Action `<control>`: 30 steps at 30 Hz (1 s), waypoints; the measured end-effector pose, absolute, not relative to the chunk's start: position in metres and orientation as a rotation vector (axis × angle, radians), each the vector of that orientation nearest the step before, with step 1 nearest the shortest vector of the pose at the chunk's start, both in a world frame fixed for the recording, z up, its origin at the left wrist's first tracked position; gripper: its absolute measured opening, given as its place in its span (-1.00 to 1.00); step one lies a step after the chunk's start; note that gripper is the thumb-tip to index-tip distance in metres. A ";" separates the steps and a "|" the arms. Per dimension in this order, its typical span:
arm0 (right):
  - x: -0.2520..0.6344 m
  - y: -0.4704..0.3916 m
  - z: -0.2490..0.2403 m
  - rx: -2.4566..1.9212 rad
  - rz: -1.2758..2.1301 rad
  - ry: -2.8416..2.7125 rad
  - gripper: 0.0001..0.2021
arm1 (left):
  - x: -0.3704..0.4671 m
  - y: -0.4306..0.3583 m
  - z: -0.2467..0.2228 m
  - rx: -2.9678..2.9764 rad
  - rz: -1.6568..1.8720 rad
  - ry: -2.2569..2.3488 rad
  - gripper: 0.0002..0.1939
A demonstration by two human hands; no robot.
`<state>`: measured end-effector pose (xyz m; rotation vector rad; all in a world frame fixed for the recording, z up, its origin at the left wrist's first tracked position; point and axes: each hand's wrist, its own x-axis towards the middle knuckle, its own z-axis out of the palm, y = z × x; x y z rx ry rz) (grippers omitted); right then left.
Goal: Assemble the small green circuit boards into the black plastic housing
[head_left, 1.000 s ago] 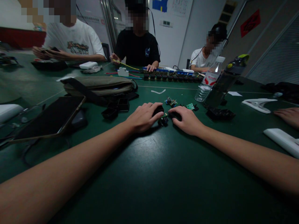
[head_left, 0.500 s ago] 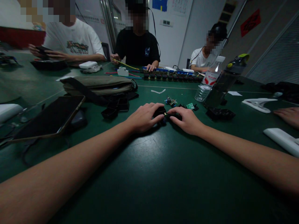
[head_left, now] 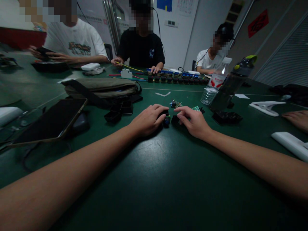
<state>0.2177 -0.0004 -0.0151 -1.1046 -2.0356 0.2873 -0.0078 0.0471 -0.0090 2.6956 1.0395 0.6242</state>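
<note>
My left hand (head_left: pixel 150 120) is closed around a small black case (head_left: pixel 165 113) on the green table (head_left: pixel 154 179). A small dark blue part (head_left: pixel 166 122) shows just beyond its thumb. My right hand (head_left: pixel 194 122) has its index finger and thumb apart, above and beside another black piece (head_left: pixel 175 120); it does not grip that piece. Behind my hands lie a small cluster of coloured components (head_left: pixel 176 103) and a green circuit board (head_left: pixel 196 108), partly covered by my right hand.
Black trays (head_left: pixel 120 110), a fabric bag (head_left: pixel 103 87) and a tablet (head_left: pixel 51 120) lie at the left. Two bottles (head_left: pixel 213 85) (head_left: pixel 231 85) and a black tray (head_left: pixel 226 117) stand at the right. Another person's hand (head_left: pixel 297 118) rests at the right edge. Three people sit opposite.
My right fingers have lifted and parted, leaving the black piece beneath them in fuller view. The left hand has shifted only slightly, uncovering more of the dark blue part.
</note>
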 end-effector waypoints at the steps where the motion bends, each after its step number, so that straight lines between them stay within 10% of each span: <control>1: 0.218 -0.001 -0.015 -1.102 0.291 -2.019 -0.78 | -0.008 0.048 -0.010 2.699 0.633 1.032 -0.52; 30: 0.221 -0.002 -0.016 -0.910 0.107 -2.040 -0.72 | -0.010 0.046 -0.009 2.776 0.654 0.929 -0.50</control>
